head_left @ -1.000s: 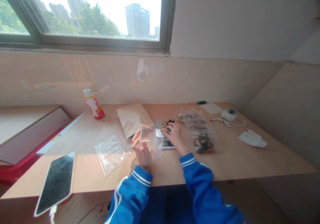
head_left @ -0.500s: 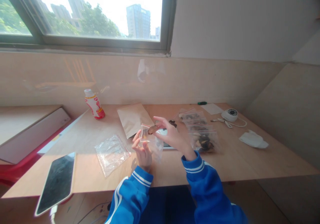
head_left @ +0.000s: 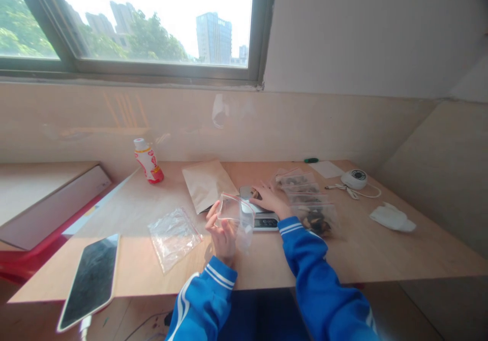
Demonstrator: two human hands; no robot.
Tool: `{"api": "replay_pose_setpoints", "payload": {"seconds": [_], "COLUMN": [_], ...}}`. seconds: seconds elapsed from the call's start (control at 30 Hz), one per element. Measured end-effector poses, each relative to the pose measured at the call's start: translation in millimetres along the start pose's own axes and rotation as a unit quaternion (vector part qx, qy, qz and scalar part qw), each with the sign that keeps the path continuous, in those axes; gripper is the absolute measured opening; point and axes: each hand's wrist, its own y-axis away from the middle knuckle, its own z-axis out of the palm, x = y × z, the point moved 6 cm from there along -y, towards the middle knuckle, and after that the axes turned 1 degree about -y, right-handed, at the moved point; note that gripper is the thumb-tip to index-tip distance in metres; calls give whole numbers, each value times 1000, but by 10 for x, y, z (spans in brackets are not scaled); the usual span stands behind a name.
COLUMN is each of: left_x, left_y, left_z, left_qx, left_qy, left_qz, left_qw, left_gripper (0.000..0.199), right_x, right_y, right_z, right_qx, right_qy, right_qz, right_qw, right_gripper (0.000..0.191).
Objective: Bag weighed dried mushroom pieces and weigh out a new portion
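My left hand (head_left: 221, 233) pinches a clear zip bag (head_left: 244, 229) with a red seal line and holds its mouth apart. No contents show in that bag. Over the plate of a small digital scale (head_left: 266, 223) reaches my right hand (head_left: 269, 197), its fingers closed around a brown dried piece (head_left: 256, 194) that resembles a mushroom slice. The hand hides much of the plate. Right of the scale lie several filled zip bags (head_left: 316, 216) with dark and pale dried pieces inside.
A flat brown paper pouch (head_left: 209, 184) and clear plastic bags (head_left: 175, 237) lie left of the scale. Farther out are a drink bottle (head_left: 148, 162), a phone (head_left: 91, 280) at the front edge, a white camera (head_left: 354, 179) with a cable and a crumpled white tissue (head_left: 392, 217).
My right hand has moved from the bag's mouth right and back onto the scale, whose display now shows. My left hand keeps holding the bag. The view has shifted slightly.
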Motion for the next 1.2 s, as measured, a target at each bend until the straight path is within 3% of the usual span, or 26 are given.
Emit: {"api": "replay_pose_setpoints", "payload": {"seconds": [0.17, 0.6, 0.8, 0.93, 1.0, 1.1, 1.17, 1.2], "left_x": [21, 17, 17, 3, -2, -3, -3, -3], "left_y": [-7, -5, -9, -5, 0, 5, 5, 4], "left_z": [3, -3, -5, -1, -2, -7, -14, -17], "left_qx": [4, 5, 14, 12, 10, 10, 14, 16], "left_qy": [-5, -1, -3, -2, 1, 2, -2, -4], "left_qz": [3, -9, -3, -13, -15, -17, -19, -20], "left_qw": [1000, 1000, 1000, 1000, 1000, 1000, 1000, 1000], "left_gripper": [12, 11, 12, 15, 15, 16, 16, 16], "right_x": [-91, -313, -376, -551, -745, -1061, -1120, -1080], "right_y": [-38, 12, 29, 138, 215, 313, 343, 334], "right_z": [-59, -267, -378, -548, -639, -690, -668, -646], "right_qx": [13, 87, 137, 213, 192, 71, 24, 31], "right_qy": [-9, -101, -197, -335, -360, -325, -306, -299], "right_qz": [-30, -8, -1, 0, -19, -81, -104, -99], "right_qw": [999, 991, 971, 918, 913, 940, 946, 949], "right_gripper": [23, 27, 22, 26, 30, 28, 26, 26]}}
